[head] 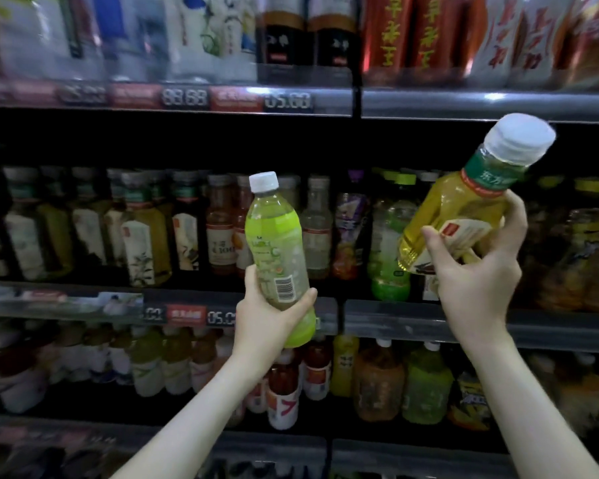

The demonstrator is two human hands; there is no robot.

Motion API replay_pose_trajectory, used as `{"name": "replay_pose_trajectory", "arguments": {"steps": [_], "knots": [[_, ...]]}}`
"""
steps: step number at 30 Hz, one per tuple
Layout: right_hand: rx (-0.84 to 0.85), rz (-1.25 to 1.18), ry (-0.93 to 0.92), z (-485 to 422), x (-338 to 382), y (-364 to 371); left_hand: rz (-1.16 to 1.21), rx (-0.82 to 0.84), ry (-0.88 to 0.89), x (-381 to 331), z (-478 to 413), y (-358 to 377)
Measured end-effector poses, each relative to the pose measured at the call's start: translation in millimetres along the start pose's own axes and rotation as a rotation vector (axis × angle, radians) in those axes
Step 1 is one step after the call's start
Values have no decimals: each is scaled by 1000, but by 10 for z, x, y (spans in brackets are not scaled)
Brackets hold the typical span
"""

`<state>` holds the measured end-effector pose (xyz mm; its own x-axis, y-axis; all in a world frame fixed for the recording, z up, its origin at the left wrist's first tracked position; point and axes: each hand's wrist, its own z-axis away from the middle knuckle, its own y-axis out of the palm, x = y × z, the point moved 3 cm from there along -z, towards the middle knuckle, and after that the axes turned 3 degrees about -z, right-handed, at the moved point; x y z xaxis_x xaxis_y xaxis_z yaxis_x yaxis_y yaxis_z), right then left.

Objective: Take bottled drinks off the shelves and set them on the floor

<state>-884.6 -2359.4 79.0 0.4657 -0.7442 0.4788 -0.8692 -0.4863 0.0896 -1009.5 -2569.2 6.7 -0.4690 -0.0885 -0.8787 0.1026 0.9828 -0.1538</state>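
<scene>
My left hand (270,316) grips the lower half of a light green bottle (274,236) with a white cap, held upright in front of the middle shelf (429,326). My right hand (478,274) holds a yellow tea bottle (457,205) with a white cap and a green neck band, tilted to the right and lifted clear of the shelf. Both bottles are out in front of the rows of drinks. The floor is out of view.
Three shelves packed with bottled drinks fill the view: cartons and red bottles on the top shelf (187,98), tea and juice bottles in the middle, more bottles (377,385) below. Price-tag rails run along each shelf edge.
</scene>
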Motion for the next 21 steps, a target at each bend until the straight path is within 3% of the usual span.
{"name": "replay_pose_trajectory", "arguments": {"steps": [8,16,21], "knots": [[247,-224,169,732,701,1707,-59,-88,-60,387,-225,-1552],[371,-418,346,1420,1328,3538,-161,-224,-122,999,-408,-3194],[449,-381,428,1647,1557,4382,-172,-279,-148,1181,-507,-3880]]}}
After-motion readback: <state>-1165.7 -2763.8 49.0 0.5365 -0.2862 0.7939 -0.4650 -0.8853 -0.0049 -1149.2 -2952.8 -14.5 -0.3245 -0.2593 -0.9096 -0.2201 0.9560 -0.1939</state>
